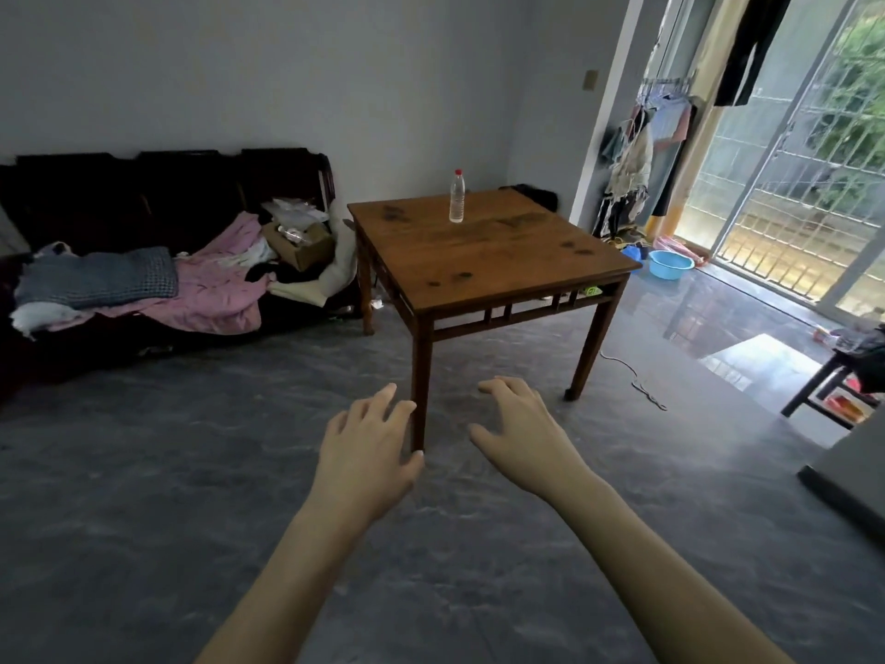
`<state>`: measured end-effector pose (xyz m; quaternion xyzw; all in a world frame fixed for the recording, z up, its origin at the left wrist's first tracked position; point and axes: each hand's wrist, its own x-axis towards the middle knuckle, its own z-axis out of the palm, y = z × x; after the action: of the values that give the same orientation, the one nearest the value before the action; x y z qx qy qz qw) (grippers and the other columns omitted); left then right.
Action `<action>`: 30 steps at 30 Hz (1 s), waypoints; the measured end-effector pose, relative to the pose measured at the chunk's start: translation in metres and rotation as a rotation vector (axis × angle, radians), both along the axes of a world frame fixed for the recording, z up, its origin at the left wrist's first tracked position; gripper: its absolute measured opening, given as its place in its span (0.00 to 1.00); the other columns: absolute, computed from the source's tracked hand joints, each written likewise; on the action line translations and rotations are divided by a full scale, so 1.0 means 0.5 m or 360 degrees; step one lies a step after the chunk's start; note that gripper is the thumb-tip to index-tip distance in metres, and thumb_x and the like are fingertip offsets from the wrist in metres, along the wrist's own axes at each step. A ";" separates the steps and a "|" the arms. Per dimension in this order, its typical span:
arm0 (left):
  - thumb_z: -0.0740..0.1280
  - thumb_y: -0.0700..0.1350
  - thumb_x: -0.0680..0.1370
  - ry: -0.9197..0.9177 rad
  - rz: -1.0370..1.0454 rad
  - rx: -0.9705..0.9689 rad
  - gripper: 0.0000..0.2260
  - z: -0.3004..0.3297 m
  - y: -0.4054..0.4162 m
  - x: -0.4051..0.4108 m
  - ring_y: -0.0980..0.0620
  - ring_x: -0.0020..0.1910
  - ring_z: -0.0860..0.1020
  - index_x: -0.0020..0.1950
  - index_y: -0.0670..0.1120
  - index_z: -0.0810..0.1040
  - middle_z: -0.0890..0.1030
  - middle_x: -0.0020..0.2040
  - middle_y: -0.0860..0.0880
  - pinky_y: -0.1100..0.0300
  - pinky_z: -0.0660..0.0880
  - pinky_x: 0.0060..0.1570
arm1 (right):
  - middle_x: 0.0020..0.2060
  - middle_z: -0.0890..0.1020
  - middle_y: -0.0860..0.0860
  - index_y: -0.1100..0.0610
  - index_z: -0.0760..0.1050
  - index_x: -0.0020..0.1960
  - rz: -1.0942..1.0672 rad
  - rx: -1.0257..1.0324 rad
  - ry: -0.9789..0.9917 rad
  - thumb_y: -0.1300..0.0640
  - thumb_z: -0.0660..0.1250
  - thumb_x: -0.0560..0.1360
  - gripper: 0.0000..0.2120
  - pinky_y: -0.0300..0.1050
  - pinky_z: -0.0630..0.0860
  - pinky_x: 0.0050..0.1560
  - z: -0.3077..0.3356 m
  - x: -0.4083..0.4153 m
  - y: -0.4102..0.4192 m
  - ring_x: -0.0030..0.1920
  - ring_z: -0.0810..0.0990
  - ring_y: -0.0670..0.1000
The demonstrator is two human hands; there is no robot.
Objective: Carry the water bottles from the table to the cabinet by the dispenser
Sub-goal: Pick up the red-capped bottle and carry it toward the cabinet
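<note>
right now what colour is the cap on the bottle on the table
Red, on the clear water bottle standing on the wooden table; seen in the head view.

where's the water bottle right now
The water bottle stands upright near the far edge of the wooden table, ahead of both empty hands.

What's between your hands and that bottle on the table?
In the head view, only bare grey floor and bare tabletop separate both hands from the bottle.
</note>
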<state>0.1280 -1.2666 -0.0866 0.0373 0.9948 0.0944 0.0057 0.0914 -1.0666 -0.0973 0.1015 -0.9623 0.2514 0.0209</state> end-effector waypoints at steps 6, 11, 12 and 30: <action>0.65 0.60 0.81 -0.0032 0.0061 -0.0016 0.30 -0.008 0.009 -0.205 0.47 0.81 0.59 0.81 0.57 0.59 0.54 0.84 0.50 0.48 0.60 0.77 | 0.72 0.65 0.48 0.48 0.64 0.73 0.0107 0.0016 -0.0051 0.42 0.64 0.74 0.29 0.53 0.69 0.67 0.005 -0.222 -0.004 0.72 0.64 0.51; 0.65 0.60 0.81 -0.0067 0.0099 -0.0042 0.31 0.008 0.004 -0.356 0.47 0.81 0.58 0.81 0.56 0.58 0.53 0.84 0.50 0.46 0.60 0.77 | 0.73 0.65 0.50 0.51 0.64 0.74 0.0213 0.0021 -0.0078 0.47 0.65 0.76 0.27 0.54 0.69 0.69 0.029 -0.380 -0.025 0.72 0.64 0.52; 0.65 0.60 0.81 -0.0083 0.0105 -0.0048 0.31 0.009 0.002 -0.380 0.47 0.81 0.58 0.81 0.57 0.58 0.53 0.84 0.50 0.46 0.60 0.77 | 0.74 0.65 0.50 0.51 0.64 0.74 0.0229 0.0017 -0.0098 0.48 0.65 0.77 0.27 0.55 0.69 0.69 0.030 -0.405 -0.031 0.72 0.64 0.52; 0.64 0.59 0.81 -0.0014 0.0183 -0.0058 0.28 -0.027 -0.252 -0.912 0.48 0.81 0.58 0.80 0.56 0.60 0.53 0.84 0.51 0.47 0.59 0.77 | 0.74 0.63 0.49 0.51 0.63 0.75 0.0343 0.0031 -0.0126 0.48 0.65 0.76 0.29 0.54 0.71 0.68 0.006 -0.958 -0.292 0.72 0.64 0.51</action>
<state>-0.3279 -1.3926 -0.1002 -0.0205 0.9968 0.0765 0.0052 -0.3878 -1.2126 -0.0942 0.1947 -0.9483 0.2465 -0.0453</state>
